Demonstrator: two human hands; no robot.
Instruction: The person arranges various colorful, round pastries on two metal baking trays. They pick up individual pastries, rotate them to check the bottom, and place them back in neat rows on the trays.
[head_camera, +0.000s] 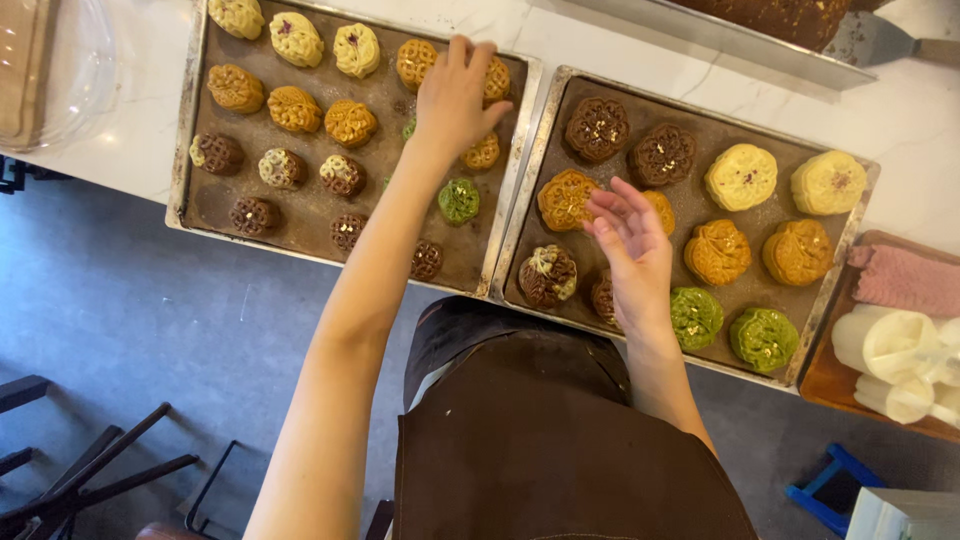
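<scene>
Left hand reaches to 12 o'clock over the left dark metal baking tray of small moulded pastries, fingers curled down and half closed over the orange flower-stamped pastries near the tray's right edge; whether it grips one I cannot tell, the palm hiding what lies beneath. Right hand hovers open and empty, fingers loosely spread, above the right dark metal baking tray, just beside a large orange moulded pastry at its 9 o'clock. Both trays sit side by side on the white marble worktop, a small green moulded pastry lying at 6 o'clock of the left hand.
</scene>
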